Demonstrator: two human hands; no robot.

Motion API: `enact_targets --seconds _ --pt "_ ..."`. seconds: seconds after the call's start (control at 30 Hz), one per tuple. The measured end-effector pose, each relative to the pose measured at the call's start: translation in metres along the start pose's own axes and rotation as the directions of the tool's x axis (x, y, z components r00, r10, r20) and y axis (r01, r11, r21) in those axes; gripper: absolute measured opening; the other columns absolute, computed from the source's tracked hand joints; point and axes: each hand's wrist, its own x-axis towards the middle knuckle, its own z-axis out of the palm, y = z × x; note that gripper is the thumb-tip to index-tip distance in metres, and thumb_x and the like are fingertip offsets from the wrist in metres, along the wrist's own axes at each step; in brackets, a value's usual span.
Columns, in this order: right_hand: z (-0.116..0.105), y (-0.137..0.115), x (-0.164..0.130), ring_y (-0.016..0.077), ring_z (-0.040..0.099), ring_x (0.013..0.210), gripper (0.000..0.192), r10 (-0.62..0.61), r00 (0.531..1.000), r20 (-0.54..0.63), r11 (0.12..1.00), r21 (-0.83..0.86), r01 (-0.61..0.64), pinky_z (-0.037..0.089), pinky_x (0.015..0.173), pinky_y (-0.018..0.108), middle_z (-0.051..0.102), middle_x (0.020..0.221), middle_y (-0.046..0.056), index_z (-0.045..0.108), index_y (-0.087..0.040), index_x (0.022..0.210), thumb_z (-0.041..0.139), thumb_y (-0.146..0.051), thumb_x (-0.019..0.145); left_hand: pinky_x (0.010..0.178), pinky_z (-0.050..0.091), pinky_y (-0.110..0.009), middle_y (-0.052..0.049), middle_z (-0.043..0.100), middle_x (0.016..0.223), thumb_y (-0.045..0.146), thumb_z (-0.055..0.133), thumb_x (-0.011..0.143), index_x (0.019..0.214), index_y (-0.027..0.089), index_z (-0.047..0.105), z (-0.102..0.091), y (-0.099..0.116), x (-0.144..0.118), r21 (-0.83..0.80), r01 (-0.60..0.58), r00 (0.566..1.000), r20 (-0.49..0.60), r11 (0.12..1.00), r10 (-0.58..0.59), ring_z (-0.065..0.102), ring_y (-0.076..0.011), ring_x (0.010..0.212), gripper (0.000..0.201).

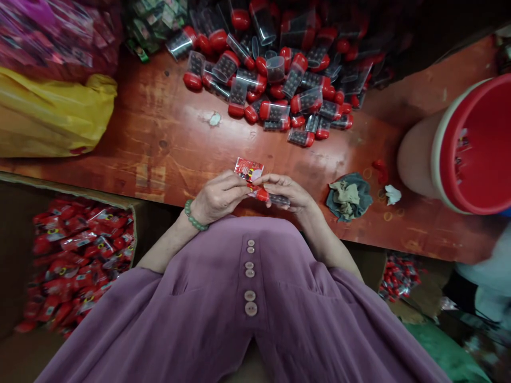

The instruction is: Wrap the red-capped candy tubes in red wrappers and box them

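Together, the left hand (221, 194) and right hand (294, 190) hold a red-capped clear plastic tube of dark balls (280, 200) by the near edge of the reddish-brown wooden table (159, 143): left fingers pinched at the cap, right fingers curled around the body, partly hiding it. A shiny red printed packet (248, 168) shows just beyond; whether it is gripped cannot be told. Similar red-capped clear containers (275, 111) heap toward the far edge; a crumpled grey-green cloth (333, 201) lies rightward, near the near edge.

Apparently a workshop: heaped red-capped containers (275, 111) on a worn table (159, 154), well-filled carton (80, 190) below.
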Motion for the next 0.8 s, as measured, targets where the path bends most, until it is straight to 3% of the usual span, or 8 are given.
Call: enact_targets --seconds 0.2,0.47,0.8 --pt "-0.001 0.005 0.002 0.0017 0.044 0.031 0.037 0.027 0.999 -0.033 1.000 0.012 -0.026 0.020 0.027 0.012 0.068 0.056 -0.004 0.066 -0.014 0.106 0.073 -0.041 0.082 0.072 0.057 -0.030 -0.005 0.073 0.091 0.021 0.064 0.092 0.099 0.019 0.070 0.004 -0.001 -0.005 0.017 0.046 0.997 0.054 0.999 -0.046 0.066 -0.0147 0.080 0.010" --pt "0.008 0.006 0.003 0.0021 0.043 0.031 0.037 0.003 0.998 -0.067 1.000 0.028 -0.001 0.022 0.028 0.012 0.068 0.055 -0.006 0.061 -0.017 0.100 0.075 -0.044 0.079 0.074 0.057 -0.030 -0.009 0.074 0.095 0.021 0.067 0.090 0.109 0.016 0.070 0.014 -0.006 -0.013 -0.041 0.005 1.000 0.005 0.999 -0.004 0.068 -0.0159 0.084 0.020" --pt "0.017 0.012 0.003 0.0030 0.042 0.030 0.042 0.046 0.989 -0.140 0.997 0.073 -0.036 0.022 0.027 0.013 0.066 0.053 -0.006 0.058 -0.018 0.099 0.078 -0.047 0.075 0.078 0.054 -0.033 -0.007 0.076 0.100 0.031 0.067 0.090 0.106 0.022 0.070 0.014 -0.004 -0.012 -0.090 0.084 0.990 0.121 0.992 -0.072 0.069 -0.0174 0.087 0.019"
